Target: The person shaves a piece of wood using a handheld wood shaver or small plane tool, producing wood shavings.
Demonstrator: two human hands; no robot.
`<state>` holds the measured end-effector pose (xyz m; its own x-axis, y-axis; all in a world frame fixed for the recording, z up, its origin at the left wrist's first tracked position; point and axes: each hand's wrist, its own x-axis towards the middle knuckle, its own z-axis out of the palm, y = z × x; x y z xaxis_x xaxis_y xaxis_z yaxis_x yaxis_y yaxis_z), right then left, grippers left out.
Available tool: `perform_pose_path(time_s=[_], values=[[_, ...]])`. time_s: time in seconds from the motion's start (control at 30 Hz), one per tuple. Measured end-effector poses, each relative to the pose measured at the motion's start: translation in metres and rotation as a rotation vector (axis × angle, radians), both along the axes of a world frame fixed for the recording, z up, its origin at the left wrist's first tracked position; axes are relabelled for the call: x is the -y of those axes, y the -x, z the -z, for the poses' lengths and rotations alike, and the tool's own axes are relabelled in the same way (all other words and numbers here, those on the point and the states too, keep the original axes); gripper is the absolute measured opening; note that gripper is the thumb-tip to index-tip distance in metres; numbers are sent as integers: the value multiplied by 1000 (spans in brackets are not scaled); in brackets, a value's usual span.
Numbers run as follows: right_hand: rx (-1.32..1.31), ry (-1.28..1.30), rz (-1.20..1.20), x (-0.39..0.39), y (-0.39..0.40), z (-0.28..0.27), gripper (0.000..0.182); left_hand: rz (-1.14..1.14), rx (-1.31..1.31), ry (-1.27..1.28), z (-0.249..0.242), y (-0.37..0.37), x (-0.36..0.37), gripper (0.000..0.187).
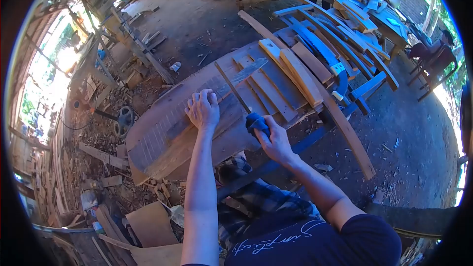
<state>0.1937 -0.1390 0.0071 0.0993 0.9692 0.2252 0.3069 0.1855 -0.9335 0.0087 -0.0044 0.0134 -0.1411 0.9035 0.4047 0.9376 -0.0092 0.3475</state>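
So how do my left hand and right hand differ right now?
Your left hand rests on the wooden board with no held thing visible, while your right hand is wrapped around a tool's dark blue handle. The left hand also reaches farther from your dark shirt than the right hand does. Both are bare.

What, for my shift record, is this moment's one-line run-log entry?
left hand: on board | right hand: gripping dark blue end of thin strip | handsaw: unheld
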Motion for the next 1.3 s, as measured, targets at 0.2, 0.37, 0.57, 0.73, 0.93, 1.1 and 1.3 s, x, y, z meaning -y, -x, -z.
perform_pose_path(time_s=[0.2,0.37,0.57,0.73,0.93,1.1,1.3], values=[[142,-117,4,-20,26,3,22,-50,-42,-25,1,-5,0,18],[211,-183,25,-37,40,12,22,-137,-150,-86,5,-11,-7,16],[322,-153,73,-40,45,11,22,-201,-179,-200,11,-10,-14,19],[334,33,85,-49,55,-5,20,-163,-287,-404,27,-5,-27,23],[296,-49,47,-38,42,-12,18,-210,-302,-225,19,-11,-19,19],[281,-44,101,-55,58,-13,16,-198,-330,-247,21,-7,-22,21],[261,-57,69,-55,51,-12,17,-246,-311,-206,25,-11,-25,21]])
